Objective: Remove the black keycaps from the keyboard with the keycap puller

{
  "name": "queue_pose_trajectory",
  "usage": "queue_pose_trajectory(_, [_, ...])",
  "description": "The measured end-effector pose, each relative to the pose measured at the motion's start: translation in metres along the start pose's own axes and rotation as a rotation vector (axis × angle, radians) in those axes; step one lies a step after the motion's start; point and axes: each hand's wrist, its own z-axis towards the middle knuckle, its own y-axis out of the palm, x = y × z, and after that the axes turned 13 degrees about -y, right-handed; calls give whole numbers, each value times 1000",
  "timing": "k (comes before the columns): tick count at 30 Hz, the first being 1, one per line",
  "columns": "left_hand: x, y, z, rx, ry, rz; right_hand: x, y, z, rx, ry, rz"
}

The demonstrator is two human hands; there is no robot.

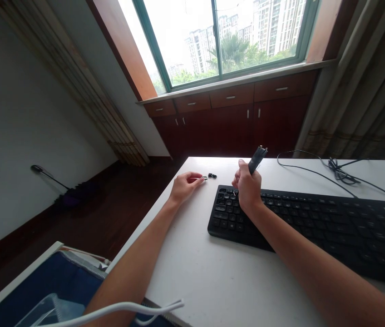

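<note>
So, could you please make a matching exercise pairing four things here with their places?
1. long black plastic keyboard
2. thin bundled black cable
3. slim dark handheld object
4. small dark pieces

A. beside the grip of the left hand
B. under the right forearm
C. in the grip of the right hand
D. looped behind the keyboard

Pairs: 1-B, 2-D, 3-C, 4-A

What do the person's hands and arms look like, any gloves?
The left hand and right hand are bare: no gloves, and no rings show. No watch, bracelet or sleeve shows on the left forearm or right forearm.
</note>
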Motion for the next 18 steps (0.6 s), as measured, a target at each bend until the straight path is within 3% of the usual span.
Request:
queue_pose_trajectory(9, [0,10,0,141,18,89,4,-1,1,-26,6,-17])
queue_pose_trajectory(18, [-1,9,2,183,60,105,3,-2,0,-49,5,-33])
